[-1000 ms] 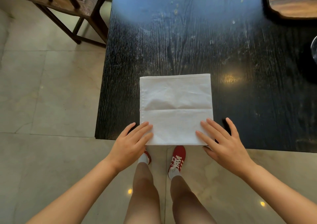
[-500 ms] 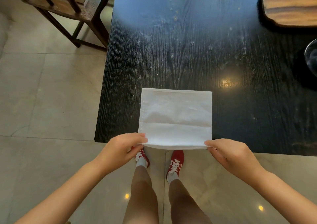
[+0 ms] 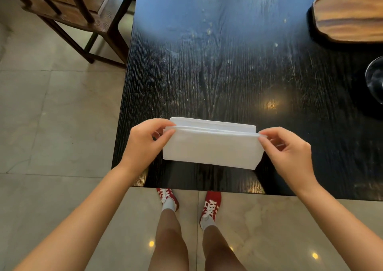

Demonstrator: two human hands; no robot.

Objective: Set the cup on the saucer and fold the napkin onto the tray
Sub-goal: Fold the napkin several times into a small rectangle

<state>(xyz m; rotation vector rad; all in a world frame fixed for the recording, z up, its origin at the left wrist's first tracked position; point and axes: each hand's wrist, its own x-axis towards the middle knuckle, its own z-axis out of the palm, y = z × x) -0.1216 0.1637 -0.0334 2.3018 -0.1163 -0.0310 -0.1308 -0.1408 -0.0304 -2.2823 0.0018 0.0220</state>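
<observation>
The white napkin (image 3: 211, 146) sits at about 6 o'clock on the black table (image 3: 217, 67), near its front edge, its near half lifted and doubled toward the far half so that stacked layers show along the top. The left hand (image 3: 143, 144) pinches the napkin's upper left corner between thumb and fingertips, and the right hand (image 3: 288, 150) pinches the upper right corner the same way, both clamped on the cloth. The wooden tray (image 3: 350, 15) lies well apart at 2 o'clock, a glass rim (image 3: 375, 77) shows at 3 o'clock, and a chair (image 3: 78, 7) stands at 10 o'clock.
</observation>
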